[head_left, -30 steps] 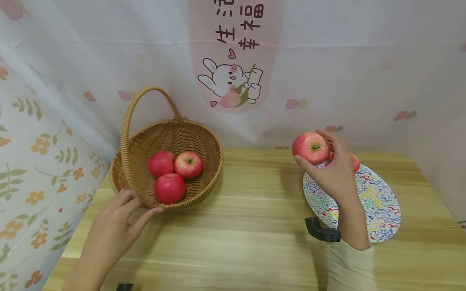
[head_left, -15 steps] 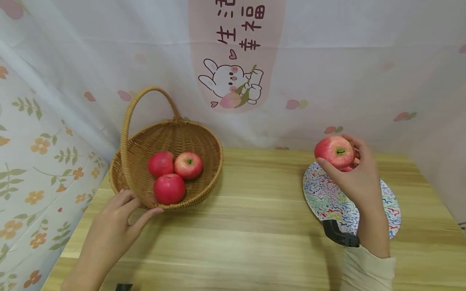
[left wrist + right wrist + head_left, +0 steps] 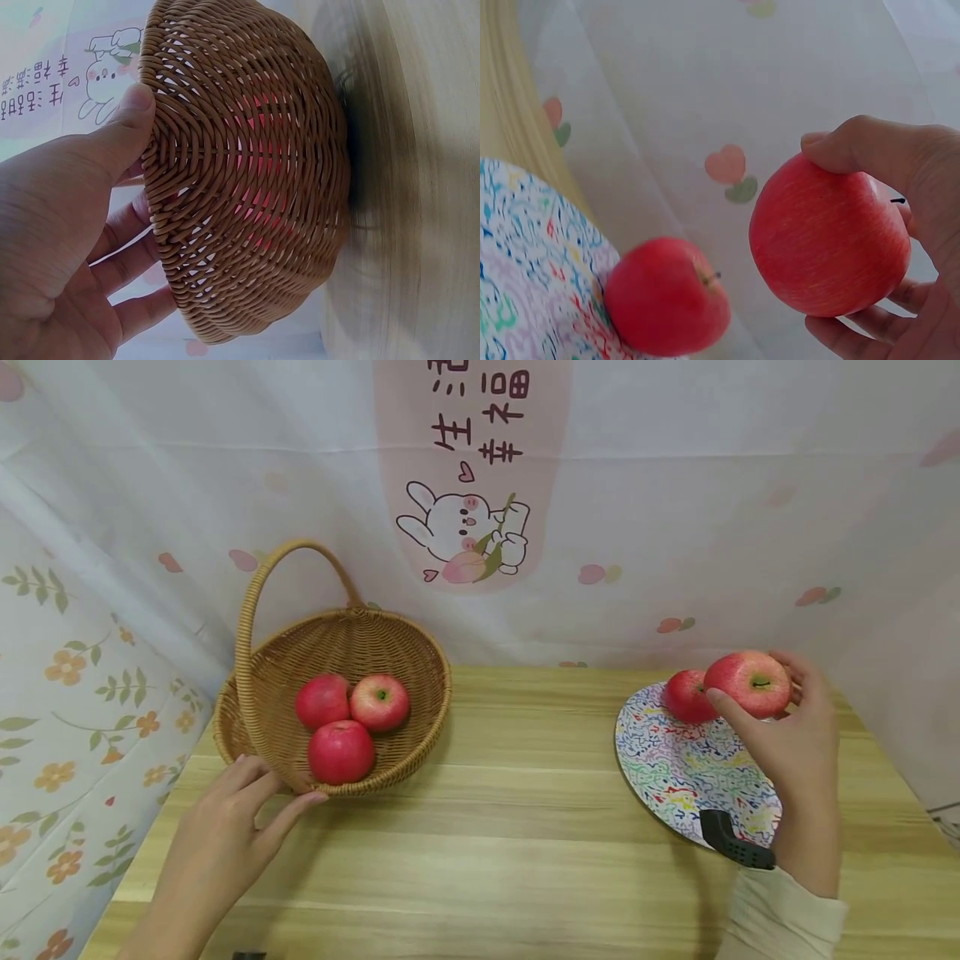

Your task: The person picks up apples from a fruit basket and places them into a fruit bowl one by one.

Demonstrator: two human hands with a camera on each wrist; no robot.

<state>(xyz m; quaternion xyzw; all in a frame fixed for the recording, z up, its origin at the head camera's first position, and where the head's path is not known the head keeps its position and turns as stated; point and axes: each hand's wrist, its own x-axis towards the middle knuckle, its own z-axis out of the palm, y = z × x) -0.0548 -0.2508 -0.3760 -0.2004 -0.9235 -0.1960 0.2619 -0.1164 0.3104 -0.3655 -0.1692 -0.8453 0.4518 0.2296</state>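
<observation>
My right hand [image 3: 798,743] grips a red apple [image 3: 746,683] between thumb and fingers, held above the far right part of a round plate [image 3: 660,768] with a multicoloured squiggle pattern. Another apple [image 3: 686,697] rests on that plate, just left of the held one; the right wrist view shows a gap between the held apple [image 3: 829,236] and the plate's apple [image 3: 667,296]. On the left, my left hand [image 3: 225,835] pinches the near rim of a wicker basket [image 3: 405,652], thumb on the outside in the left wrist view. Three apples [image 3: 341,752] lie inside the basket.
The wooden table [image 3: 510,827] spans the area between basket and plate. A printed cloth [image 3: 637,510] hangs behind it, and a floral cloth [image 3: 67,718] borders the left side. The basket's tall handle [image 3: 251,610] arches over its left part.
My right hand has moved right with the apple, across the plate, so the plate's other apple now shows to its left. My left hand stays on the basket rim. The head view has shifted slightly.
</observation>
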